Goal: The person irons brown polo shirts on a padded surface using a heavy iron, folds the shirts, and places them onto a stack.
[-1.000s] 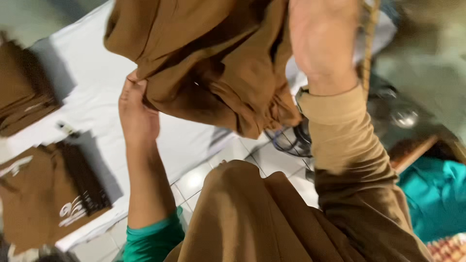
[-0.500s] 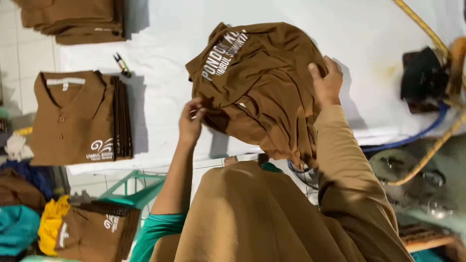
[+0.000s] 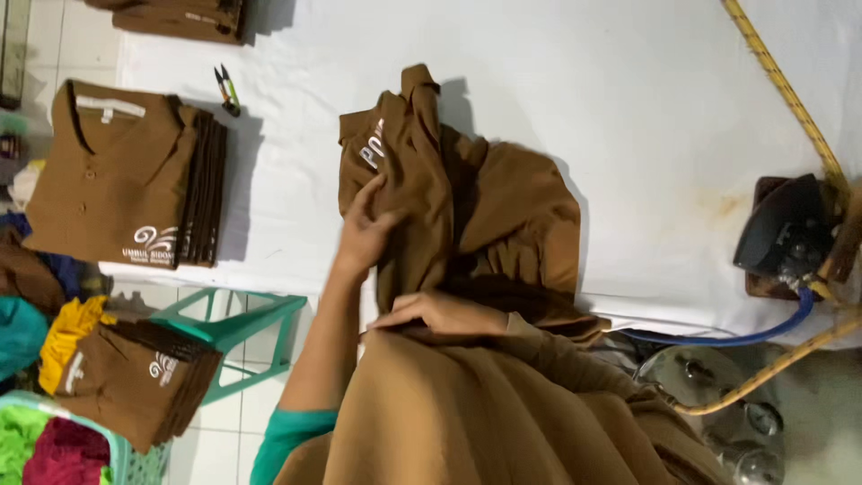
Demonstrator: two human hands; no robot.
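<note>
On the white counter (image 3: 628, 108) we press our left hand (image 3: 364, 229), fingers spread flat, on the crumpled brown shirt (image 3: 485, 216). Just right of it, our right hand (image 3: 440, 314) rests with fingers together on the shirt's near edge. Far right sits an iron (image 3: 781, 229).

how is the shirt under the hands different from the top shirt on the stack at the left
The shirt under the hands lies crumpled and bunched, its collar twisted; the top shirt on the stack is folded flat and square, collar neat. The left hand and right hand rest on the crumpled one; the stacked one is untouched. Both are brown polo shirts with white print, on the white table.
</note>
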